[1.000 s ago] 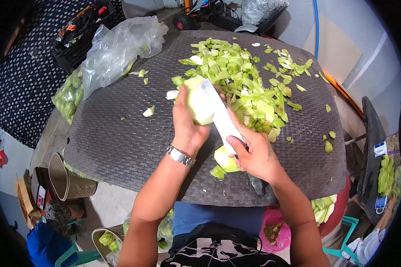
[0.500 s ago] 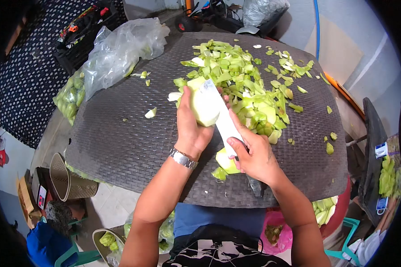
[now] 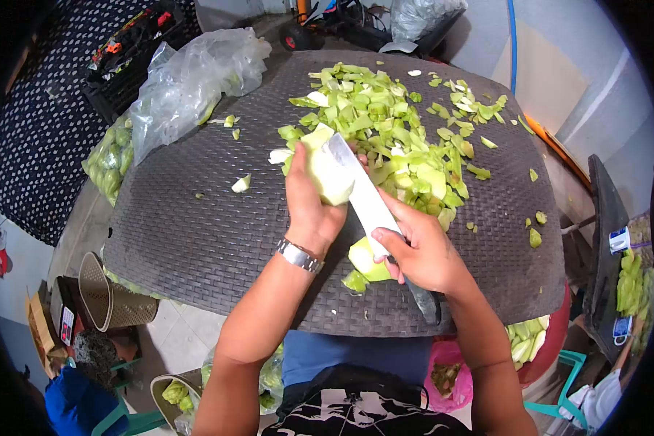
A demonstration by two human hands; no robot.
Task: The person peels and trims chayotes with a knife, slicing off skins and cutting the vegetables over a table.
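My left hand (image 3: 314, 211), with a metal watch on its wrist, is wrapped around a pale, peeled chayote (image 3: 320, 156). A wide-bladed knife (image 3: 363, 192) is in my right hand (image 3: 421, 247); its dark handle end sticks out below the palm. The blade lies along the chayote's right side, its tip near the top. Under my right hand a light green chayote piece (image 3: 367, 263) rests on the table, with a small green scrap beside it. Beyond my hands spreads a heap of green peelings (image 3: 374, 109).
The dark woven-pattern table (image 3: 196, 232) carries scattered scraps. A clear plastic bag (image 3: 189, 87) lies at the back left, above a bag of whole chayotes (image 3: 111, 161). A beige basket (image 3: 98, 298) stands left on the floor; a pink bag (image 3: 450, 374) is below the front edge.
The knife blade has tilted slightly against the chayote, and more of its dark handle shows below my right hand. My left hand keeps its hold. The whole view has shifted slightly.
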